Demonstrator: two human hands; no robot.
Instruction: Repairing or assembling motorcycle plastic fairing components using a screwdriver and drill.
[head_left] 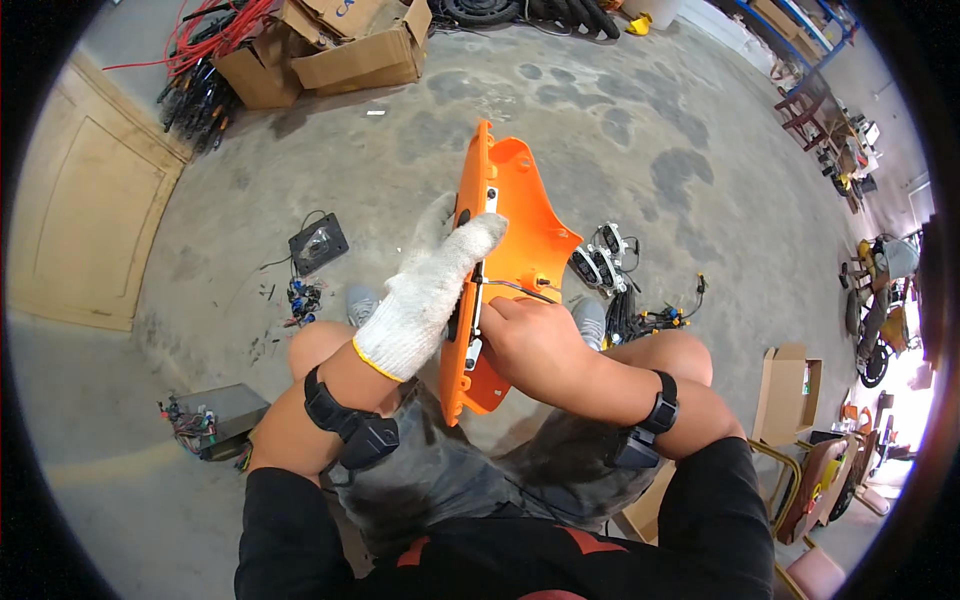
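An orange moulded plastic shell is held up on edge between my knees. My left hand, in a white knit glove with a yellow cuff, clasps its long left edge, thumb over the rim. White-and-metal strips sit along that edge. My bare right hand is closed at the inner side, its fingers curled in near the lower strip. What its fingertips pinch is hidden. Just above the right hand, a thin dark cable crosses the inside of the shell.
Beyond my right knee lie several light units and bundled black wiring. A black square plate and loose connectors lie left of my feet. A grey metal box with wires stands near my left leg. Cardboard boxes stand at the back left.
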